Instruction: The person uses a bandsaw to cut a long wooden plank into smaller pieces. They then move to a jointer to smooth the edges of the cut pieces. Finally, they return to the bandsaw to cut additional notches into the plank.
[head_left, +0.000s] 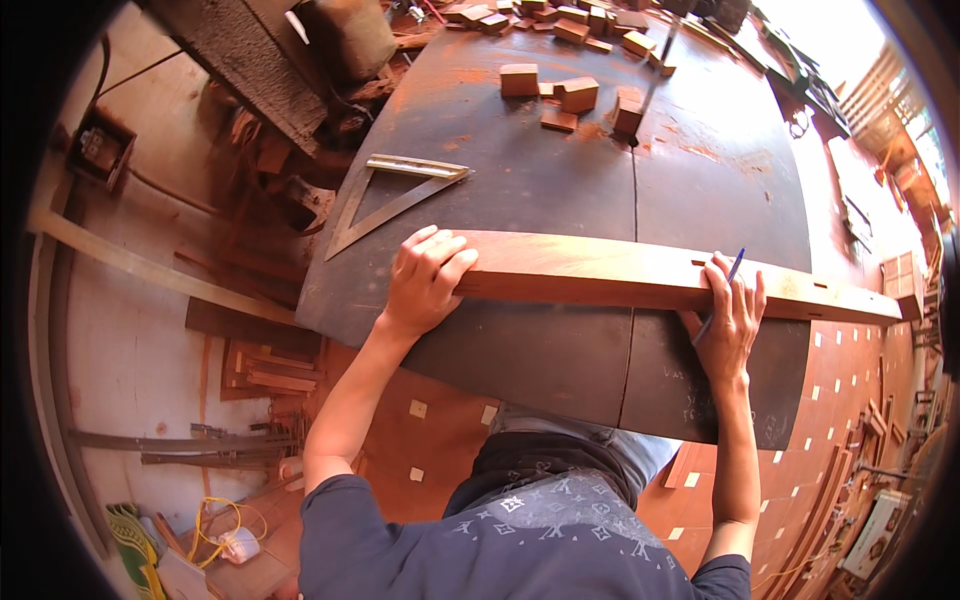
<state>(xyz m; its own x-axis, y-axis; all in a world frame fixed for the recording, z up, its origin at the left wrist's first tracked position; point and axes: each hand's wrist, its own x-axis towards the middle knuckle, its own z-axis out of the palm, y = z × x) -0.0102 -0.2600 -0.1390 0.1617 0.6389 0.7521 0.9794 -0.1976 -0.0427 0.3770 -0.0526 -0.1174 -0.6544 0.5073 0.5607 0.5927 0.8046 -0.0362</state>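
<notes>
A long reddish wooden beam (580, 265) with narrow slots cut near its right part lies across the dark saw table (520, 350), its right end reaching past the table's edge. My left hand (428, 275) is closed around the beam's left end. Farther along, my right hand (732, 310) grips the beam with the fingers over its top, and a blue pen (737, 262) sticks up between those fingers. A metal triangle square (395, 200) rests flat on the table, beyond my left hand and apart from it.
Several small wood blocks (578, 95) stand beyond the beam, near an upright blade (655, 85) in the table's slot. More offcuts (570, 30) are heaped at the far edge. Machinery (250, 70) flanks the table's left. Wood strips (280, 370) lie below on the left.
</notes>
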